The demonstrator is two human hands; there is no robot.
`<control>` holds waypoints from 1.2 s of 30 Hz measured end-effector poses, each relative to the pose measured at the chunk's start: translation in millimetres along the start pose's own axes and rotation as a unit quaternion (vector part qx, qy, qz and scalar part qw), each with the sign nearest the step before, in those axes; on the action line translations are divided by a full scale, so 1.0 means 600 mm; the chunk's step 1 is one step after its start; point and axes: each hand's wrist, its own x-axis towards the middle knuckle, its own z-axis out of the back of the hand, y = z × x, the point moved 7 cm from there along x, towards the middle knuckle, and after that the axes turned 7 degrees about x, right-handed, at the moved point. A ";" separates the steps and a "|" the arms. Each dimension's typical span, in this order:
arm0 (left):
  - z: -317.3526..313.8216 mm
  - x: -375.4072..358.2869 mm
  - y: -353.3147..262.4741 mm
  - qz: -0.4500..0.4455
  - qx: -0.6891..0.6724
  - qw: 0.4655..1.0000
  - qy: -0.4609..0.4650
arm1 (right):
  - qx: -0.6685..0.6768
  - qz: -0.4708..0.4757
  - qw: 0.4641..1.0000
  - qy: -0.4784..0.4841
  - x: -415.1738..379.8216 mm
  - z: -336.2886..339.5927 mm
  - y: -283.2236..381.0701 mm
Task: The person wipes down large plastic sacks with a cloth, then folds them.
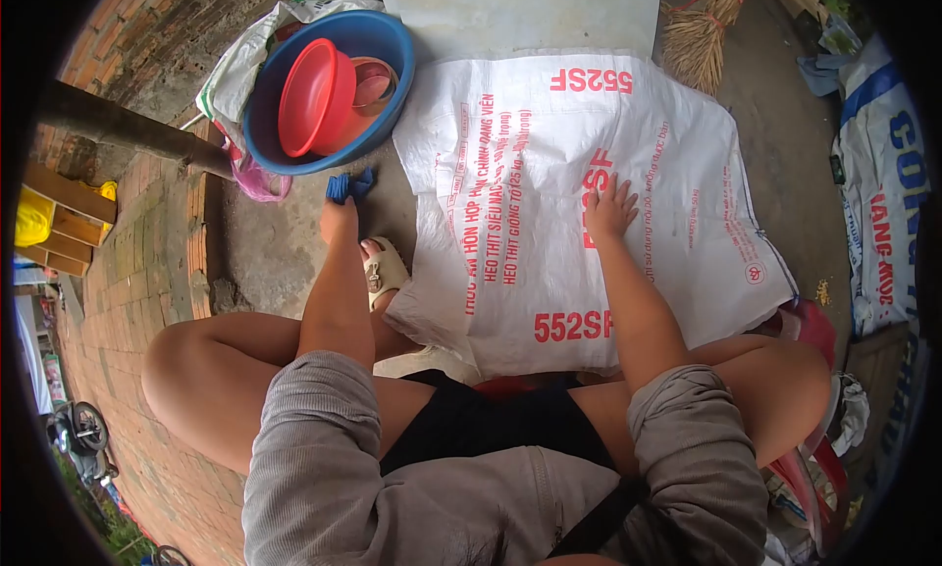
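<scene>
A white woven sack (549, 144) with red print, "552SF" among it, lies spread out in front of my knees. My right hand (612, 209) rests flat on it near the middle, fingers spread. To the left of the sack, my left hand (339, 216) is closed around a bunched dark blue cloth (349, 185), held above the concrete floor. Just beyond that hand stands a blue basin (392, 38) with a red plastic bowl (312, 100) and other reddish dishes inside.
A grey board (520, 17) lies beyond the sack. A straw broom (695, 51) is at the back right. Printed sacks (868, 213) line the right side. A dark pole (137, 127) and a brick edge (199, 242) are at the left. A pink bag (257, 180) touches the basin.
</scene>
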 end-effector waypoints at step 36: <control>-0.160 -0.373 -0.593 -0.647 -0.059 0.760 -0.031 | -0.013 -0.038 0.995 -0.086 0.002 0.021 -0.020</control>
